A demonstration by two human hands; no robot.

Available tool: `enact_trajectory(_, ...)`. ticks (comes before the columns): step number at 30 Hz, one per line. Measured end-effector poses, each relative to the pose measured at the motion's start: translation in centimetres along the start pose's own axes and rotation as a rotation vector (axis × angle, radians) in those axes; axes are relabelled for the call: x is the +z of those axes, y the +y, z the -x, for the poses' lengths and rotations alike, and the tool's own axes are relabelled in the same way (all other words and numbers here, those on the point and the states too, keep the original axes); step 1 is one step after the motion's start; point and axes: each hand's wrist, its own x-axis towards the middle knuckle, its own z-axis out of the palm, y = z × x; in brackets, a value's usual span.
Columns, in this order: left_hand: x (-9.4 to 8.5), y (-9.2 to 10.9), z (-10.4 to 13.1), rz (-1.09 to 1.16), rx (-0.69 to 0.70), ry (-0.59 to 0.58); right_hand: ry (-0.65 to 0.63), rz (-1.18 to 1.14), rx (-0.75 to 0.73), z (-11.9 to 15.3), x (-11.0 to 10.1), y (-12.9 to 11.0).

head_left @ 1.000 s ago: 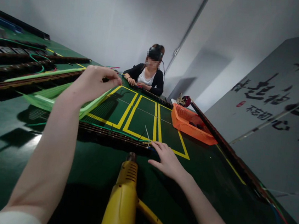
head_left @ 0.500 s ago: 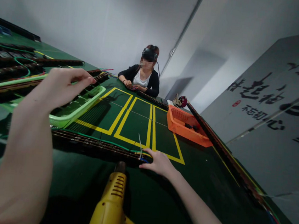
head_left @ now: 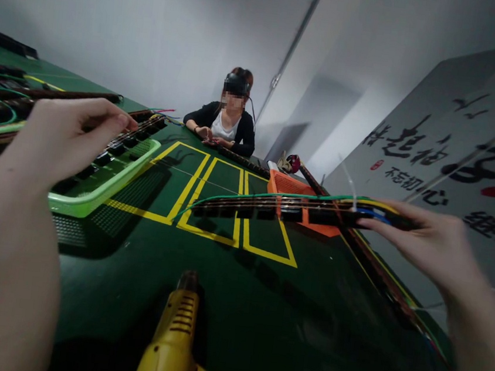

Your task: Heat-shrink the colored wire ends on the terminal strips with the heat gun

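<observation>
My right hand grips one end of a long dark segmented strip with copper-coloured wires along it. The strip is lifted above the table, roughly level. A green wire runs along its top, yellow and blue wires lie by my fingers, and a pale cable tie sticks up near them. My left hand is over the light green basket, its thumb and fingertips pinched together beside a similar dark strip. What they hold, if anything, is hidden. A yellow heat gun is below, between my forearms.
Across the green table, marked with yellow tape rectangles, sits a person wearing a headset. An orange basket is at the right, partly behind the raised strip. Another long strip runs along the right edge. More wired strips lie at the far left.
My right hand has lifted the strip off the table and carried it up and to the right. My left hand stays pinched over the green basket. The view has shifted slightly.
</observation>
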Motion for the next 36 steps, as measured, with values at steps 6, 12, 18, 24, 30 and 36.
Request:
enact_trajectory(6, 1.1, -1.0, -0.5, 0.005, -0.018, -0.100, 0.199, 0.312, 0.361, 0.9, -1.1, 3.7)
enact_trajectory(12, 2.5, -3.9, -1.1, -0.092, -0.074, -0.226, 0.058, 0.361, 0.712, 3.1, 6.5, 5.3)
enact_trajectory(18, 2.4, -6.9, -1.2, -0.184, -0.258, -0.334, -0.138, 0.190, 0.944, 5.0, 13.9, 6.7)
enact_trajectory(24, 2.8, -8.2, -1.2, -0.185, -0.313, -0.406, -0.174, 0.125, 0.949, 6.0, 16.0, 7.0)
enact_trajectory(30, 3.9, -7.4, -1.4, -0.256, -0.254, -0.419, -0.204, 0.110, 0.921, 6.2, 16.5, 6.6)
enact_trajectory(36, 5.8, -7.2, -1.6, -0.246, -0.184, -0.459, -0.150, 0.131, 0.927, 6.2, 18.0, 5.4)
